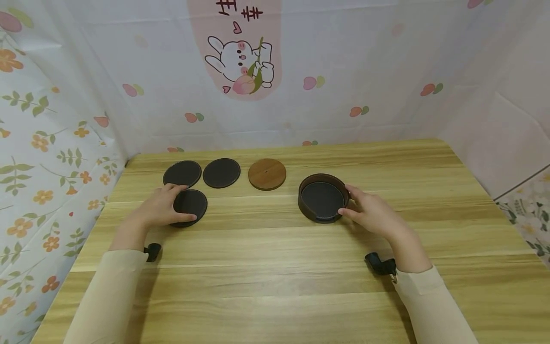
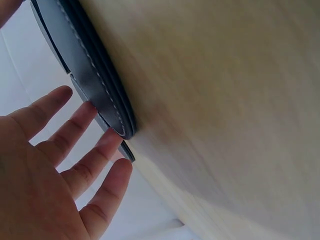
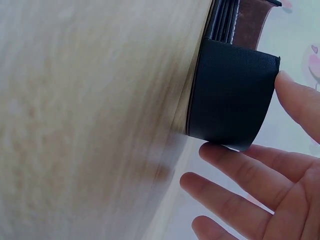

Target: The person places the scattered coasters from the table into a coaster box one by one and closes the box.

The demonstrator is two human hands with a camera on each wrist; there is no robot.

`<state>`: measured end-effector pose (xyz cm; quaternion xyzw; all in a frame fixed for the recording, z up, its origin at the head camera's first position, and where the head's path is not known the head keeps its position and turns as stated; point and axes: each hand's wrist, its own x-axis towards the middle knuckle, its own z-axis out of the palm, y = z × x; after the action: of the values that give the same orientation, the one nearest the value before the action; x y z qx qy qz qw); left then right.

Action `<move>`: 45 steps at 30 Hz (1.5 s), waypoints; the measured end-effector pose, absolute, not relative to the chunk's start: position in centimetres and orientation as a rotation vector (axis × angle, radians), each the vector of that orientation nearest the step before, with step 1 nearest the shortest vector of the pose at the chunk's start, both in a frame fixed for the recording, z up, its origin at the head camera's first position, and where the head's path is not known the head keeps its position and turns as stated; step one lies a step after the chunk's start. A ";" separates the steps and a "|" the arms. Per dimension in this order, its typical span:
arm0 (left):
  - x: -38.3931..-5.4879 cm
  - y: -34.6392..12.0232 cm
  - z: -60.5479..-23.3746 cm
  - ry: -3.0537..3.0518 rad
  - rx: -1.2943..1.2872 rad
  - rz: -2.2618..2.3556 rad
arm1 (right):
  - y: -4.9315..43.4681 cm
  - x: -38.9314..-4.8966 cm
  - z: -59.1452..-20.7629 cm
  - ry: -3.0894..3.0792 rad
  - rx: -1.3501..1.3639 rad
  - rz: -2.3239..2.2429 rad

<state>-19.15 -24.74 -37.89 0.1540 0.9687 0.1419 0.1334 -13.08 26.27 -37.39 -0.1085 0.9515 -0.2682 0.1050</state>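
In the head view, my left hand (image 1: 160, 209) lies spread over a round black coaster (image 1: 194, 202) at the left of the table. Its thumb and forefinger reach to opposite edges, and the left wrist view shows fairly straight fingers (image 2: 82, 172) along the stitched rim, which looks more than one layer thick. My right hand (image 1: 373, 213) holds a round black coaster holder (image 1: 306, 208) by its right side. Thumb on the rim and fingertips against the outer wall show in the right wrist view. Several stacked coasters (image 3: 223, 22) lie inside the holder, visible through its notch.
Two more black coasters (image 1: 221, 173) lie flat at the back left, one of them just behind my left hand. A round wooden disc (image 1: 267, 174) sits between them and the holder. Printed cloth (image 1: 326, 119) hangs behind the wooden table (image 1: 258, 286).
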 end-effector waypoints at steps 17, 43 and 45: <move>-18.7 -23.8 -37.8 2.748 0.389 0.348 | 26.4 -13.0 -37.4 2.795 -0.326 -0.790; -18.7 -23.4 -37.8 2.740 0.386 0.337 | 26.4 -13.0 -37.5 2.794 -0.341 -0.811; -18.7 -23.4 -37.8 2.742 0.389 0.334 | 26.5 -13.0 -37.5 2.795 -0.340 -0.811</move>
<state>-18.70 -23.39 -37.80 0.1373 0.9678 0.1179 0.1749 -12.97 26.46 -37.52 -0.1155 0.9485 -0.2753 0.1057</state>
